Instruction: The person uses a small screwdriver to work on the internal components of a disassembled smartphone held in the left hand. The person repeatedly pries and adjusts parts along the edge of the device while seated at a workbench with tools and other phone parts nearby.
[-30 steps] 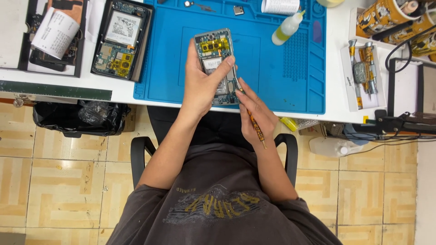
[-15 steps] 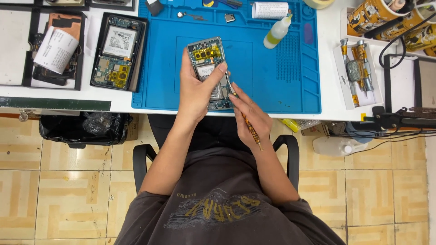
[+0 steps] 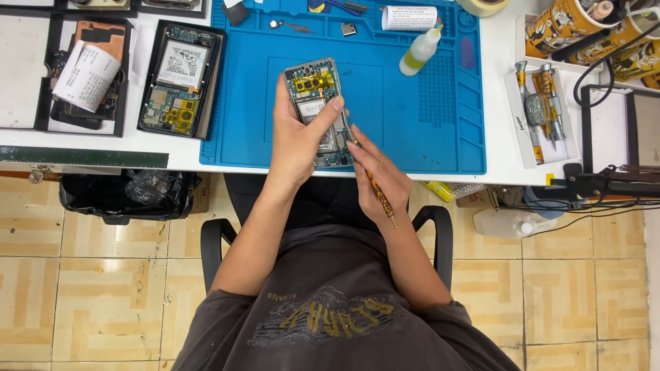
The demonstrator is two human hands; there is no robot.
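The left hand [image 3: 297,141] had its grip closed around the opened phone [image 3: 317,103], thumb pressed across the bare boards, holding it tilted just above the near edge of the blue mat [image 3: 412,130]. At four o'clock from the phone, the right hand [image 3: 381,178] was closed on a thin orange screwdriver [image 3: 379,198], its tip in at the phone's lower right corner, the handle trailing back toward the body.

Out from there: a small squeeze bottle [image 3: 420,51] lay at two o'clock on the mat, loose small parts [image 3: 348,28] near twelve. At nine o'clock a second stripped phone [image 3: 175,82] sat in a black tray, another tray with paper beyond it. At three o'clock, more drivers [image 3: 540,103] rested on a white rack on the worktop [image 3: 502,89].

The risk, as I read it: the phone hung near the worktop's edge, so a slipped tip could gouge the board, and any freed screw could drop past the chair to the tiled floor [image 3: 103,288].
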